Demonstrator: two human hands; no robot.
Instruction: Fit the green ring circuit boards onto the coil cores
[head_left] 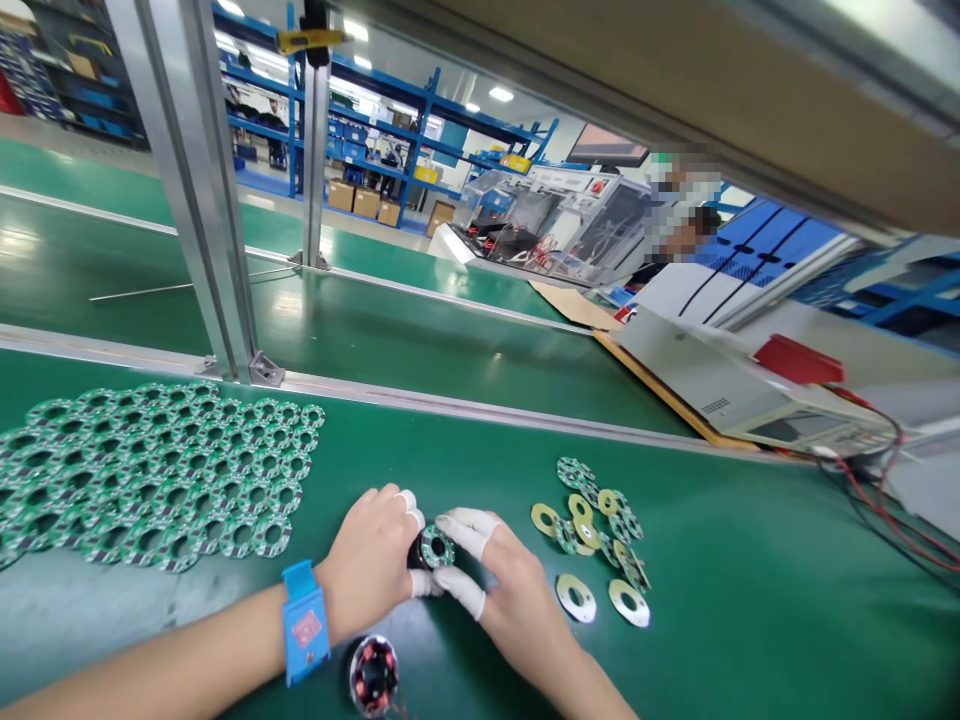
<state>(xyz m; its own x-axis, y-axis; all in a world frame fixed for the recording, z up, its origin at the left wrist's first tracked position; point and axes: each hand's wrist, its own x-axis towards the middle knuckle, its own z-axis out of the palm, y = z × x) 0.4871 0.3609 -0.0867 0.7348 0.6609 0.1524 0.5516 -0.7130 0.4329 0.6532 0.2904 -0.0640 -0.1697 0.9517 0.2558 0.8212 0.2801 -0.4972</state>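
Observation:
Between my hands is a dark round motor part with a green ring-shaped circuit board [437, 547] on the end turned to the right. My left hand [379, 550], white covers on its fingertips and a blue band [305, 622] at the wrist, is closed round the dark body. From the other side my right hand [499, 570], also with covered fingertips, pinches the board's rim with thumb and fingers. Much of the motor part is hidden by my fingers. Nearer to me a motor stator [374, 676] with copper windings stands on the green table.
Rows of ring-shaped circuit boards [180, 470] cover the table's left. To the right lies a loose pile of ring boards [585, 520], some yellowish side up. A metal post [199, 190] rises at left. A boxy instrument [750, 380] with cables stands at right; a person is behind it.

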